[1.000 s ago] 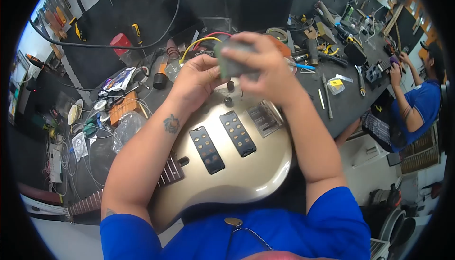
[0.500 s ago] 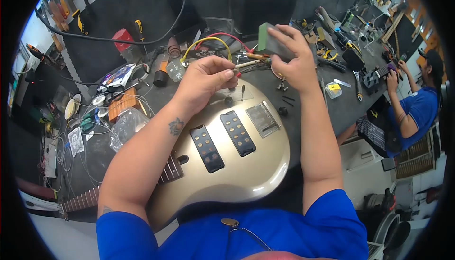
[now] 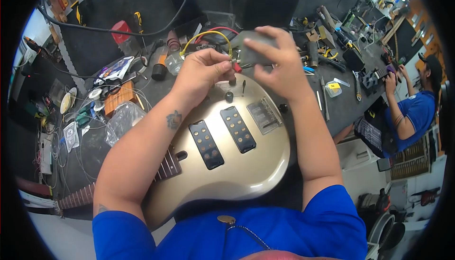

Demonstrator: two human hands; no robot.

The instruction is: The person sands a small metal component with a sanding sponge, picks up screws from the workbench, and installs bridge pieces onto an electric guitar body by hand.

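With your left hand (image 3: 203, 73) you pinch a small indistinct part (image 3: 233, 63), your right hand (image 3: 278, 64) gripping a blurred block (image 3: 257, 47): apparently rubbing, next needing steadiness.

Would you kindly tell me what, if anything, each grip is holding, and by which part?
The right grip holds a blurred grey-green block across its broad face. The left grip pinches something small, too hidden to name or place the hold.

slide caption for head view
Right hand holding a blurred block beside the pinched left hand, near a gold guitar body.
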